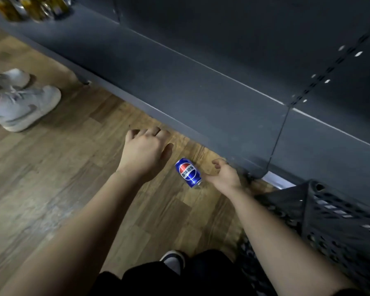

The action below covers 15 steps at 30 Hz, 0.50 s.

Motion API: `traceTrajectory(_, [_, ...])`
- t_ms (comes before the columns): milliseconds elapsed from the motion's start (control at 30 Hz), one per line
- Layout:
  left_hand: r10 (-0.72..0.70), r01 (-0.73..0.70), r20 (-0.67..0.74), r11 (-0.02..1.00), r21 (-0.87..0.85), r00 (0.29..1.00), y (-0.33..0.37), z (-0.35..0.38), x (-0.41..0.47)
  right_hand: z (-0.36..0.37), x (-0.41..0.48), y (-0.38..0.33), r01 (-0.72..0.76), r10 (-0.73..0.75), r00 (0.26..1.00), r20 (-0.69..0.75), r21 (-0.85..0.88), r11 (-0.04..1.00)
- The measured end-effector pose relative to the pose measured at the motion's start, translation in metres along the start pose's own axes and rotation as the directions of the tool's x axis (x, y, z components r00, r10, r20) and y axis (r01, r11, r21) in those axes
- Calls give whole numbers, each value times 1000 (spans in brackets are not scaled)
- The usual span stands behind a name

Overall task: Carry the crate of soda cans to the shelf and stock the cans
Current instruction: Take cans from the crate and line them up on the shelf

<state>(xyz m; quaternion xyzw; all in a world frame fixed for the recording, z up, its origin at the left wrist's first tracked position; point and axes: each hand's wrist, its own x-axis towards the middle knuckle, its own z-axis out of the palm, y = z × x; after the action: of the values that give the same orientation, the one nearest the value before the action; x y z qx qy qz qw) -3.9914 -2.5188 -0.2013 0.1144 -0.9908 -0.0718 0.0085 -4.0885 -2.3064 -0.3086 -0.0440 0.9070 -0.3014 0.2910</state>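
A blue soda can (pixel 188 172) lies on its side on the wooden floor, just in front of the dark grey bottom shelf (pixel 201 88). My left hand (pixel 146 150) hovers to the can's left with relaxed fingers pointing down and holds nothing. My right hand (pixel 224 176) is to the can's right, fingers loosely curled, its thumb reaching toward the can's end; whether it touches is unclear. The black perforated crate (pixel 333 223) stands on the floor at the lower right, beside my right forearm. Its inside is not visible.
Another person's white sneakers (pixel 24 103) stand on the floor at the left. Bottles (pixel 30 7) sit on the shelf at the top left. My own shoe (pixel 173 261) and dark clothing are at the bottom edge.
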Motion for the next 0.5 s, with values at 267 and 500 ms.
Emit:
traceTrajectory(267, [-75, 75, 25, 997, -22, 997, -10, 45, -24, 55, 21, 23, 38, -36, 999, 24, -109, 993])
traceTrajectory(500, [-83, 82, 17, 997, 12, 996, -10, 58, -27, 79, 35, 28, 36, -30, 999, 38, -190, 981])
